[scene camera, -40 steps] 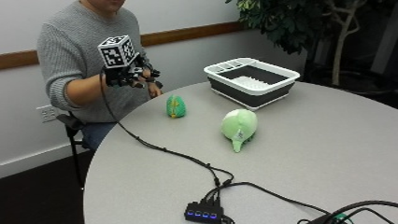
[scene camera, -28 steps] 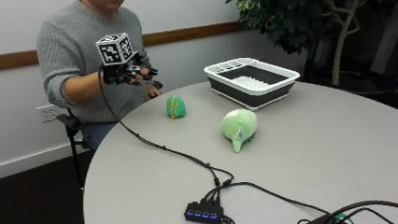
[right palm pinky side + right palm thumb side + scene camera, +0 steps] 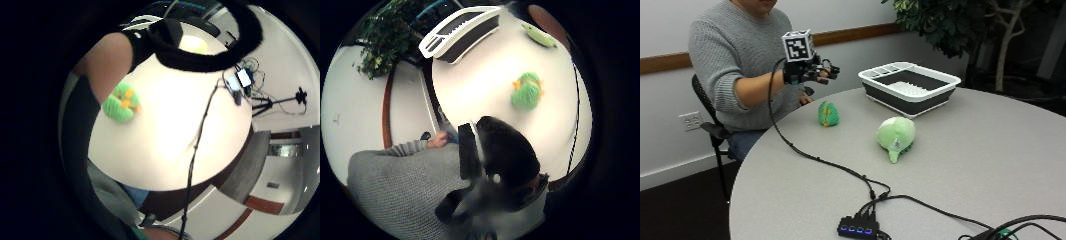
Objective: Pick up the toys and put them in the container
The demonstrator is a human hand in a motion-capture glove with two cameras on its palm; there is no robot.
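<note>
**Your gloved hand is raised over the table edge, both toys still on the table**

Outside view: your right hand (image 3: 810, 74) is in the upper left of the frame, held up above the near rim of the round grey table (image 3: 1013, 165), fingers loosely curled and gripping nothing. Below it and a little right, the small green toy (image 3: 828, 114) stands upright, soft and plush with orange patches, its long axis vertical. Nearer the centre, the large pale green toy (image 3: 895, 136) is a rounded, soft dome with a narrow tail-like tip pointing down toward the lower edge of the frame. The container (image 3: 909, 88), a white-rimmed, dark-walled rectangular basket with a ribbed floor, is in the upper middle, well apart from both toys. Your bare hand is mostly hidden behind the gloved forearm.

Little finger side palm view: the small green toy (image 3: 121, 103) lies left of centre on the pale tabletop. A black strap cuts across the top, hiding most of what lies behind it.

Thumb side palm view: the small green toy (image 3: 527, 92) is right of centre, the container (image 3: 461, 32) at the top, and the large pale green toy (image 3: 538, 36) in the upper right, partly cut off. The glove's dark bulk covers the lower middle.
</note>
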